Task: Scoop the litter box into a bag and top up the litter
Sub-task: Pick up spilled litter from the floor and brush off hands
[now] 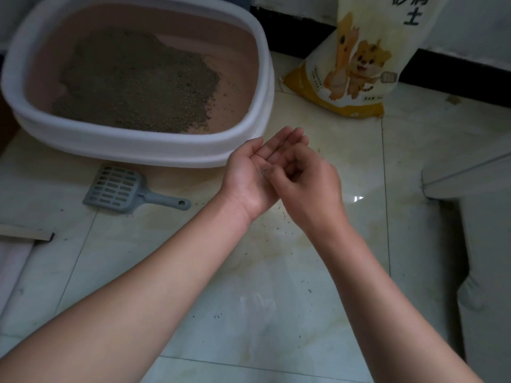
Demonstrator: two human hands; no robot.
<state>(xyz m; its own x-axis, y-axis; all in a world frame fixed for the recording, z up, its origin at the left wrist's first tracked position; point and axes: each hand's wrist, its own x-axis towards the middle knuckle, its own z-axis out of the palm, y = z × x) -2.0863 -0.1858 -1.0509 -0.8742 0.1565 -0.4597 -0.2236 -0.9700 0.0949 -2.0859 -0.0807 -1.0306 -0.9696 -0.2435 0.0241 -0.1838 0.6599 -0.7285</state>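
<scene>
white plastic rims the box (124,146), which sits on the floor (276,313) at the upper left. its long axis seems to run left to right across the view. the litter (132,87) inside is thin and heaped toward the left, leaving bare pink base on the right side.

just in front of the box the grey scoop (124,190) lies flat on the tiles. its long axis runs left to right and dips slightly. the slotted head is at the left and the handle points right, toward the hands.

the left hand (249,175) is turned palm up, its fingers straight and loosely together, pointing up and right past the box's near right corner. a dark speck or two sits on the palm. the right hand (309,189) meets it from the right with its fingers curled in and the tips at the left palm. i cannot tell whether they pinch a grain.

stray grains (283,217) dot the floor beneath the hands. this looks like picking litter off the palm. it would go better over the box than over the tiles (the floor has enough grit), with the palm tipped so that the grains fall in.

at the right the yellow litter bag (356,64) stands upright against the wall, well clear of the hands. no waste bag is in view.
</scene>
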